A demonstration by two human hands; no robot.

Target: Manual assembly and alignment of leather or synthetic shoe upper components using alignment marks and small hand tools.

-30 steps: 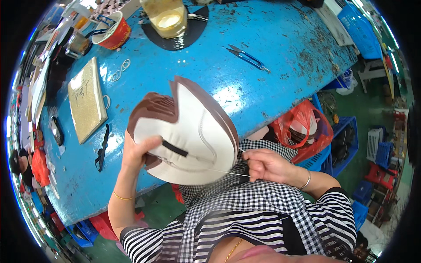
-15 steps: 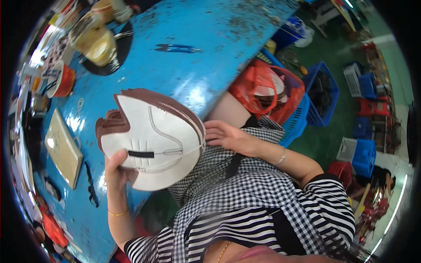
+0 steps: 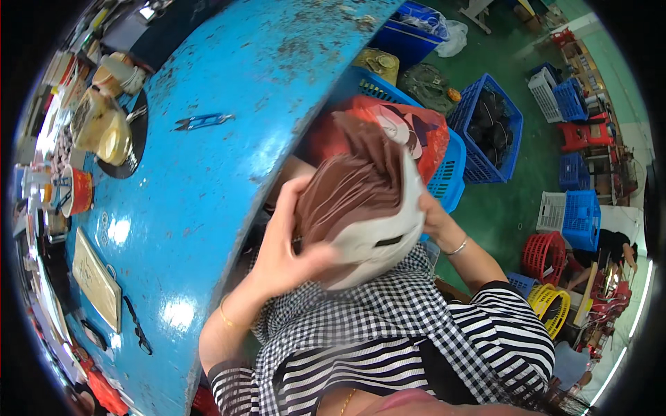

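A thick stack of shoe uppers [image 3: 378, 243] is held up over my lap, just off the table's edge. The outer piece is white with a short black strip, and many brown layers fan out behind it. My left hand [image 3: 281, 253] grips the stack's left side, thumb across the front and fingers behind the brown layers. On the other side my right hand [image 3: 436, 216] holds the white edge; some of its fingers are hidden behind the stack. Motion slightly blurs the uppers.
The blue table [image 3: 208, 166] carries thread snips [image 3: 202, 121], a tan notebook [image 3: 96, 279], a black strap [image 3: 137, 326] and an orange tub [image 3: 78, 191]. Right of it, a red plastic bag [image 3: 433, 132] with more pieces sits in a blue basket [image 3: 451, 170]. Another blue crate [image 3: 485, 128] stands beyond.
The stack has moved right, off the table to above my lap, and turned so its brown layers show. My right hand now grips its right edge. The view has shifted right.
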